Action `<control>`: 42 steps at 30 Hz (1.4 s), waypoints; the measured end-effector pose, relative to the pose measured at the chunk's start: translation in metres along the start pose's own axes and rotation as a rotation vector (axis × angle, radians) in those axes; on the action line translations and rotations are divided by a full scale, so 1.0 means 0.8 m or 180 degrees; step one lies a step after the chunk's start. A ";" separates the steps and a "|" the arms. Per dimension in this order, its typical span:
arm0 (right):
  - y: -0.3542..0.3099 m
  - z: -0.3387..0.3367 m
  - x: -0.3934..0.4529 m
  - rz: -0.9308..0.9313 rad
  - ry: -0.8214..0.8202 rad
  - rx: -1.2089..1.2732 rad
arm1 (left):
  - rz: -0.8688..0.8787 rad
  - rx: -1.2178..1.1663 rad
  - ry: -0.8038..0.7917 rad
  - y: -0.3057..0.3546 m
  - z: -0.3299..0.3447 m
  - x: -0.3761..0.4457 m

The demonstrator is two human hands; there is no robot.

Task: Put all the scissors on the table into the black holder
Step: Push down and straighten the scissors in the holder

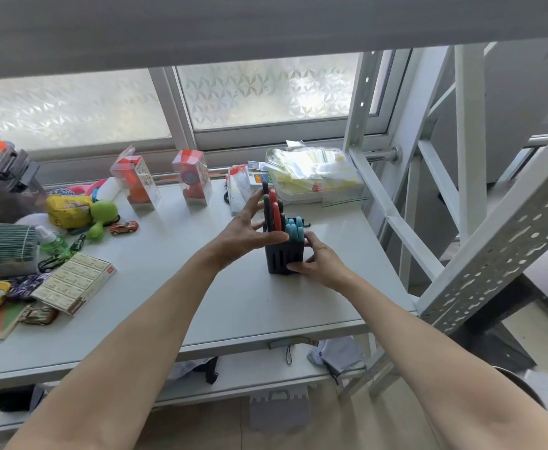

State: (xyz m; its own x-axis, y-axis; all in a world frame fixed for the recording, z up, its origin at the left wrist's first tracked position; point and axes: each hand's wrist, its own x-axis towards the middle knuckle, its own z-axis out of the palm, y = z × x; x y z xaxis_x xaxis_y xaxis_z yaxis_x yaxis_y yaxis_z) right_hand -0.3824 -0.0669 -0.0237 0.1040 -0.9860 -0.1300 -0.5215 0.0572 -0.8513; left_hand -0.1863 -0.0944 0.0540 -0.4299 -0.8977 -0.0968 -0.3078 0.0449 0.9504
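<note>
The black holder (280, 258) stands upright on the white table (175, 287), right of centre. Blue-handled scissors (294, 227) sit inside it, handles up. My left hand (250, 230) grips red-and-black scissors (274, 211) by their handles, which stand tall over the holder's left side, blades down into it. My right hand (319, 259) clasps the holder's right side and front corner, steadying it on the table.
Toys fill the table's left: toy cars (124, 227), a green plush (103, 216), a yellow pouch (68, 210), a flat box (74, 284). Two clear packages (192, 177) stand at the back. A clear bin of packets (311, 175) sits behind the holder. A metal shelf frame (480, 254) rises at right.
</note>
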 end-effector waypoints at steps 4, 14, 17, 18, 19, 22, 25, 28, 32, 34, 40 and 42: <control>-0.002 -0.007 0.005 0.0058 0.0040 0.0018 | 0.0013 0.0095 0.0023 0.008 0.003 0.006; -0.005 -0.013 0.006 0.0161 -0.0058 -0.0059 | -0.0085 0.0056 0.0109 0.004 0.009 0.013; -0.007 -0.011 0.004 0.0203 -0.0005 -0.0086 | -0.0135 0.0111 0.0278 -0.009 0.014 0.008; -0.007 -0.010 0.003 0.0227 0.0027 -0.0102 | -0.0204 0.0114 0.0338 -0.017 0.015 0.007; -0.006 -0.008 0.003 0.0265 0.0063 -0.0114 | -0.0302 0.0128 0.0392 -0.025 0.018 0.005; -0.005 -0.004 0.002 0.0421 0.0158 -0.0137 | -0.0691 0.0208 0.0501 -0.049 0.030 0.000; -0.006 0.002 -0.001 0.0629 0.0306 -0.0231 | -0.0873 0.0404 0.0550 -0.067 0.053 -0.007; -0.013 0.008 -0.009 0.0639 0.0475 -0.0124 | -0.0802 0.0533 0.0839 -0.066 0.073 -0.012; -0.022 0.013 -0.017 0.0542 0.0582 -0.0103 | -0.0811 0.0562 0.0842 -0.056 0.079 -0.014; -0.024 0.013 -0.018 0.0511 0.0585 -0.0152 | -0.0797 0.0562 0.0781 -0.055 0.078 -0.014; -0.025 0.015 -0.020 0.0517 0.0586 -0.0253 | -0.0763 0.0574 0.0665 -0.059 0.079 -0.018; -0.025 0.016 -0.020 0.0527 0.0590 -0.0242 | -0.0802 0.0594 0.0622 -0.059 0.078 -0.018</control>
State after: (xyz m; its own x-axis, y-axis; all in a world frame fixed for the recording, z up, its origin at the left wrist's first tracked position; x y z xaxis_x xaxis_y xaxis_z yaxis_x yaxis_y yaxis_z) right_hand -0.3629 -0.0499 -0.0115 -0.1415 -0.9764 -0.1632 -0.5815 0.2154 -0.7845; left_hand -0.2188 -0.0565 -0.0077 -0.1562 -0.9567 -0.2455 -0.5406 -0.1252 0.8319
